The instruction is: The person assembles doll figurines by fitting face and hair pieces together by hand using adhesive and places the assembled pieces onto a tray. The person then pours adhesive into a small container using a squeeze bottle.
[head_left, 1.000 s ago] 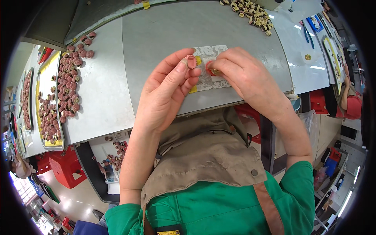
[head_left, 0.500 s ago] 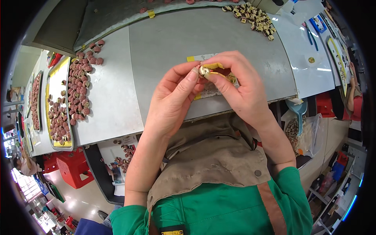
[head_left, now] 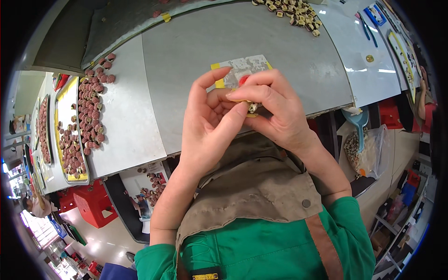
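Over the near edge of the grey worktop, my two hands meet around a small cream-and-dark piece (head_left: pixel 252 108). My left hand (head_left: pixel 205 126) pinches it with the thumb, while its index finger is raised and bent away. My right hand (head_left: pixel 282 109) grips the piece from the other side, with yellow material at its fingertips. Fingers cover most of the piece, so its full shape is hidden. Behind the hands lies a mottled grey-white sheet (head_left: pixel 254 61) with yellow tape at its edges. A red thing (head_left: pixel 243 80), partly covered by my right hand, shows over the sheet.
Many cream-and-dark pieces (head_left: pixel 298 17) are heaped at the far right. Rough pinkish pieces (head_left: pixel 91 112) cover the left side beside a yellow-lined tray (head_left: pixel 77 178). Pliers (head_left: pixel 368 32) lie on the right table. A blue scoop (head_left: pixel 358 121) stands below it, by a bag.
Both hands have come lower, toward me. My left index finger has lifted off the piece, and my right fingers have closed further over it. The red thing is now visible.
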